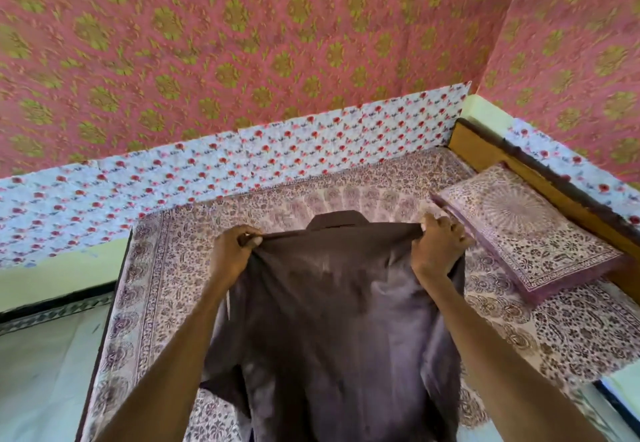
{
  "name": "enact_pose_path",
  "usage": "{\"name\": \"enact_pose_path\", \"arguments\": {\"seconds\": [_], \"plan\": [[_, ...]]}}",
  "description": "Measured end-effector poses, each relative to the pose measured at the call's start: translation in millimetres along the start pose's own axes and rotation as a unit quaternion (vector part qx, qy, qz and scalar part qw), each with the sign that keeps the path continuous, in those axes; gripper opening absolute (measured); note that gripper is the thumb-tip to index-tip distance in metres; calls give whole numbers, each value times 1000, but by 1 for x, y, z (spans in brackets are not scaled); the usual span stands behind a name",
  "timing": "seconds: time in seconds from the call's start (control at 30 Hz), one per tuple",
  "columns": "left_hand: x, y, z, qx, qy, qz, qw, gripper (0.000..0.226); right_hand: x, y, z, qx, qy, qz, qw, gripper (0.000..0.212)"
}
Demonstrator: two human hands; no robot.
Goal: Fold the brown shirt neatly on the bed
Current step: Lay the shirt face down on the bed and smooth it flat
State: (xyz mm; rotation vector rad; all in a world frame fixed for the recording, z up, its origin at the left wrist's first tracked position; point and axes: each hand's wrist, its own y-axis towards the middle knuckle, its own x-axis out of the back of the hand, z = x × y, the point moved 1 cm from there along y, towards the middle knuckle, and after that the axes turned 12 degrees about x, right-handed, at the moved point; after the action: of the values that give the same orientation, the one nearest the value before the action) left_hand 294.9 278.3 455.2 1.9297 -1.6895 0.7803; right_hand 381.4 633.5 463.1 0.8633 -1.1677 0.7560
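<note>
- My left hand (231, 254) is clamped on one shoulder of the brown shirt (339, 320), fingers pinching the cloth.
- My right hand (437, 247) grips the other shoulder the same way, so the shirt hangs stretched between both hands over the bed (571, 334), collar at the top.
- The bed wears a sheet printed in purple and cream florals with a bordered edge.
- A matching pillow (526, 233) lies at the right, beside a wooden headboard (485, 150).
- Pink wall cloth (242, 43) with green motifs covers the corner behind; a white strip (207, 171) with red flowers runs below it.
- Pale floor (41, 365) shows at the left.
</note>
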Motion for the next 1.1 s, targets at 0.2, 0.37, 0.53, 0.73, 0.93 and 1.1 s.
{"name": "enact_pose_path", "arguments": {"seconds": [0.2, 0.37, 0.53, 0.73, 0.93, 1.1], "plan": [[-101, 93, 69, 51, 42, 170, 983, 10, -109, 55, 14, 5, -33, 118, 992, 35], [-192, 162, 126, 77, 224, 347, 907, 30, -213, 96, 27, -7, -47, 173, 984, 27], [-266, 216, 146, 108, 181, 160, 964, 18, -326, 132, 28, 18, -35, 166, 985, 20], [-331, 279, 161, 60, 3, -176, 983, 23, -417, 217, 27, 9, 118, -140, 983, 29], [-399, 336, 230, 65, 51, -143, 986, 21, -519, 266, 41, 31, 94, -72, 992, 35], [-418, 365, 245, 78, 84, -104, 988, 18, -556, 285, 44, 36, 51, -14, 998, 34]]}}
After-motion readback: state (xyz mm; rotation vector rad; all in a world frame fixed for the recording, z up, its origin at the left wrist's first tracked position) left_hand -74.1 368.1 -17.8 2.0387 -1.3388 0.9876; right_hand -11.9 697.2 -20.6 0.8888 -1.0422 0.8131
